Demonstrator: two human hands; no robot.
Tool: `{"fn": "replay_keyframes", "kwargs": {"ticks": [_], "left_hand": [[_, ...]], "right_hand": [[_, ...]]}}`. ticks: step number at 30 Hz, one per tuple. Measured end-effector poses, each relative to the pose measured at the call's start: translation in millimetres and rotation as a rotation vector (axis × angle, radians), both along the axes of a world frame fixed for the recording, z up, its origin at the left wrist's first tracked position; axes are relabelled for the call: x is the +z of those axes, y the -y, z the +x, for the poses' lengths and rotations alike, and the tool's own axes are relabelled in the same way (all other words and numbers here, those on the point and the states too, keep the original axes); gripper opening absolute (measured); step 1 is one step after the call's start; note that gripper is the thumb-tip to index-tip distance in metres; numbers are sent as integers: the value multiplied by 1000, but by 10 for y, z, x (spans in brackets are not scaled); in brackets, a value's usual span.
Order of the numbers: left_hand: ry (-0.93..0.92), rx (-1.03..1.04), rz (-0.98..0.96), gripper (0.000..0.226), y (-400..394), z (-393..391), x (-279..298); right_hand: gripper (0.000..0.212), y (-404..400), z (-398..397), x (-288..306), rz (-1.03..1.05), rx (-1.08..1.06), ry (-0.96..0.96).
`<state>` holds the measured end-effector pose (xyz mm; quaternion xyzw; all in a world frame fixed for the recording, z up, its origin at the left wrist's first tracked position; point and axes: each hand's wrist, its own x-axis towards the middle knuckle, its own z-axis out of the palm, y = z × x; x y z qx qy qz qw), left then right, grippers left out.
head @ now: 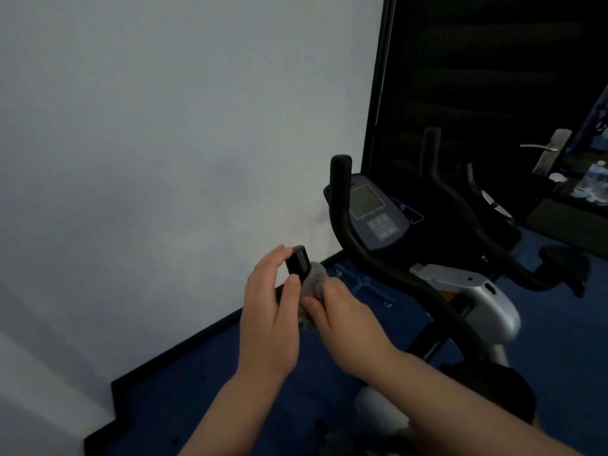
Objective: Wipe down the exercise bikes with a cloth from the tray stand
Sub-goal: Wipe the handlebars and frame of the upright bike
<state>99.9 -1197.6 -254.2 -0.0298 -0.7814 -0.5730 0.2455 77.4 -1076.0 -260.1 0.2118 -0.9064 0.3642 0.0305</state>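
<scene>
A black and silver exercise bike (473, 291) stands at the centre right, with a grey console screen (367, 200) between its curved black handlebars. My left hand (269, 311) grips the end of the near left handlebar grip (297, 263). My right hand (342, 314) holds a grey fluffy cloth (314, 281) wrapped against that same grip, just below my left fingers. The lower part of the grip is hidden by the cloth and both hands.
A white wall (164, 143) fills the left side, with a black skirting (210, 330) along the blue floor (230, 390). A dark door with a metal handle (539, 146) is at the right. Water bottles (592, 182) stand at the far right edge.
</scene>
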Motion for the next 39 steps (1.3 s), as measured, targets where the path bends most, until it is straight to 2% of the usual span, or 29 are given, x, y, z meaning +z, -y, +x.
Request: {"fn": "replay_keyframes", "kwargs": {"ticks": [2, 7, 11, 13, 18, 23, 25, 28, 30, 32, 35, 37, 39], "left_hand": [[-1, -27, -26, 40, -50, 15, -44], [-29, -15, -95, 50, -145, 50, -114], [-84, 11, -226, 51, -260, 92, -193], [-82, -5, -276, 47, -328, 110, -249], [-27, 26, -447, 44, -418, 109, -384], [5, 53, -496, 45, -451, 169, -422], [25, 69, -487, 46, -470, 202, -413], [46, 98, -459, 47, -534, 245, -405], [56, 123, -448, 47, -573, 255, -409], [59, 149, -436, 47, -605, 248, -418], [46, 165, -395, 46, -667, 239, -436], [29, 160, -347, 45, -720, 222, -448], [16, 161, -314, 45, -747, 208, -461]], "right_hand": [[23, -216, 113, -70, 153, 67, 30], [23, -625, 66, 72, 248, 272, 407], [48, -491, 0, 26, 99, 241, 465], [49, -535, 35, -18, 157, 285, 440], [45, -849, 29, 40, 480, 471, 320], [39, -1101, -139, 138, 647, 638, 305], [33, -1243, -286, 181, 749, 730, 179], [27, -1486, -511, 265, 958, 856, -140], [31, -1593, -606, 247, 1029, 914, -304], [35, -1614, -632, 202, 1039, 930, -382], [33, -1555, -562, 161, 957, 883, -358], [34, -1441, -460, 147, 863, 852, -269], [32, -1284, -348, 111, 725, 832, -94]]}}
